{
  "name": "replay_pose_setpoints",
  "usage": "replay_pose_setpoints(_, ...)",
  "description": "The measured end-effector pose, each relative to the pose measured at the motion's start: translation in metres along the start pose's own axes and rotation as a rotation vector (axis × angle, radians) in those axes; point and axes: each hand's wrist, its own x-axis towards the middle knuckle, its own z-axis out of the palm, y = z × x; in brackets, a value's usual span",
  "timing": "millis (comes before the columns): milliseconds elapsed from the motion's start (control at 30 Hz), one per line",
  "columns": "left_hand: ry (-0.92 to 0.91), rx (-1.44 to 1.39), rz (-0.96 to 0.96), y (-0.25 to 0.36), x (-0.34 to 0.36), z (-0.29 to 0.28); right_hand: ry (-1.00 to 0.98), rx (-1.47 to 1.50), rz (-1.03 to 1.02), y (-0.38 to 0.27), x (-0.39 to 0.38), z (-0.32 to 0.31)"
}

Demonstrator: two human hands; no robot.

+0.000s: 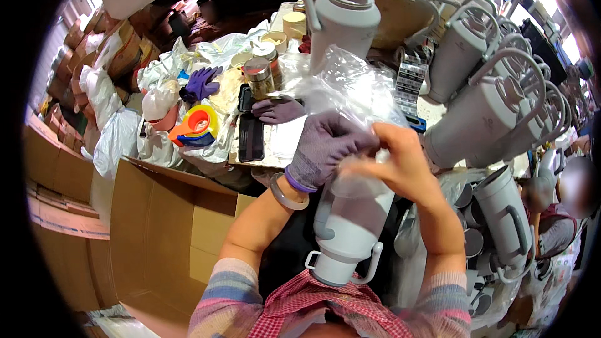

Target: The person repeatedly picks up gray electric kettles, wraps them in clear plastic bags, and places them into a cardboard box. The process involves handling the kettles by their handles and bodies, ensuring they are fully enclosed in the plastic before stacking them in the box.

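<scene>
A light grey flask [349,238] rests against my lap, its small side handles toward me. Above its far end lies a clear, crinkled plastic bag [360,84]. My left hand [327,144], in a purple-grey knitted glove, is closed with the fingertips pinching the bag's near part. Bare and slightly blurred, my right hand [404,163] curls its thumb and fingers together on the same plastic, close to the left fingertips. The flask's far end is hidden behind both hands and the film.
Grey flasks [479,116] with loop handles crowd the right. One tall flask [344,22] stands behind the bag. Gloves [278,109], jars [258,78] and tape rolls [199,124] lie on the table. An opened carton [156,225] sits left. A co-worker's arm [537,225] shows far right.
</scene>
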Motion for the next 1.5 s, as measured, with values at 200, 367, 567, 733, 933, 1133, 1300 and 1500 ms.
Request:
replay_pose_setpoints(200,0.183,-0.806,-0.120,0.016,0.024,-0.057,0.834,-0.550,-0.236,0.125,0.029,-0.099)
replay_pose_setpoints(367,-0.519,0.565,0.289,-0.094,0.032,-0.030,0.757,-0.874,-0.045,0.273,-0.058,-0.060)
replay_pose_setpoints(567,0.013,-0.544,-0.831,-0.065,-0.088,-0.007,-0.154,-0.335,0.223,0.189,-0.208,0.049)
replay_pose_setpoints(733,0.183,-0.391,-0.635,-0.036,-0.176,-0.016,0.192,1.045,0.819,0.045,-0.299,0.082)
replay_pose_setpoints(933,0.458,-0.308,-0.668,-0.038,-0.164,-0.018,0.170,0.714,0.749,0.033,-0.361,0.117)
replay_pose_setpoints(1133,-0.128,-0.574,-0.007,0.081,-0.219,0.064,0.413,0.094,0.812,-0.040,-0.318,0.064)
replay_pose_setpoints(1300,-1.002,-1.116,0.057,0.140,-0.234,0.071,0.066,-0.813,-0.044,-0.119,-0.310,-0.026)
replay_pose_setpoints(1500,-0.319,-0.373,0.229,0.187,-0.284,-0.003,-0.089,-0.433,-0.100,-0.114,-0.172,-0.026)
